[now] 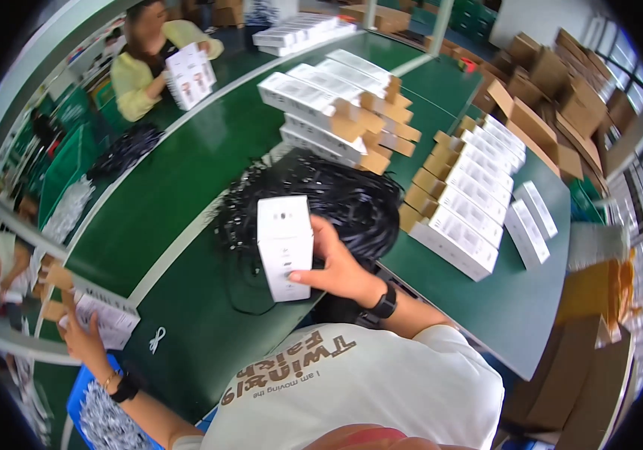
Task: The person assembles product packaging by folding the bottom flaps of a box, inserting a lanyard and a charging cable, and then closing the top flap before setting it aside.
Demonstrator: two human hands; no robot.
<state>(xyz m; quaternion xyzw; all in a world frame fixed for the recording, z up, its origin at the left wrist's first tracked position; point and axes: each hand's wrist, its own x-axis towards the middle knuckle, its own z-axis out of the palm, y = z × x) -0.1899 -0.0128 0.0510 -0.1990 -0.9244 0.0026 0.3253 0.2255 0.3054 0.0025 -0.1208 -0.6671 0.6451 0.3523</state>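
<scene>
My right hand (340, 268) grips a closed white carton (285, 259) from its right side, thumb across the front. The carton stands over the front of a heap of black cables (336, 199). Far to the left, my left hand (85, 341) is closed around the flap end of another white box (115, 321), whose brown cardboard flaps (59, 279) stick out open. What lies inside that box is hidden. Beside it on the green table rests a small coiled white cable (157, 340).
Stacked white boxes with open flaps (314, 94) stand behind the cables. A row of boxes (464, 202) and two loose ones (527, 232) occupy the right table. A blue bin (104, 412) holds white bundles at lower left. Across the belt, a person (160, 60) holds a printed box.
</scene>
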